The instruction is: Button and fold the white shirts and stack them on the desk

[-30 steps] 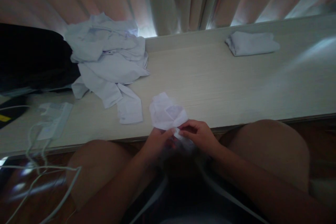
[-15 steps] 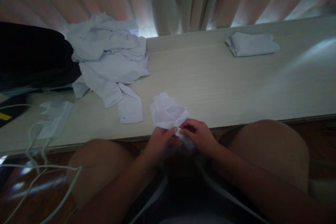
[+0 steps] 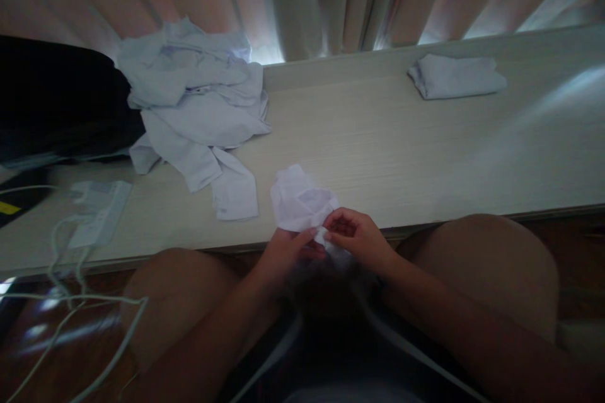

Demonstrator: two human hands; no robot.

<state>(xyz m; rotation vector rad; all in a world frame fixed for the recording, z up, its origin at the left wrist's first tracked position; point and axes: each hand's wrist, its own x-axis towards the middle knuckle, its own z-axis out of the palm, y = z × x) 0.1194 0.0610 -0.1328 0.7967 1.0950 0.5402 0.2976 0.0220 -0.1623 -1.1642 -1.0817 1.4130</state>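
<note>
White, crumpled small cloth (image 3: 299, 204) lies half-bunched at the table (image 3: 401, 151) edge, pinched by both hands (image 3: 326, 245).

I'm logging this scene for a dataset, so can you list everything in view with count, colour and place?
small cloth: one, white, near table edge, pinched by both hands
crumpled shirt: one, pale blue-white, far left of table
folded cloth: one, pale, far right
dark bundle: one, black, left end
power strip: one, white, left, cables trailing off
table: one, light wood
curtain: pinkish, behind table
left hand: on cloth
right hand: on cloth
</note>
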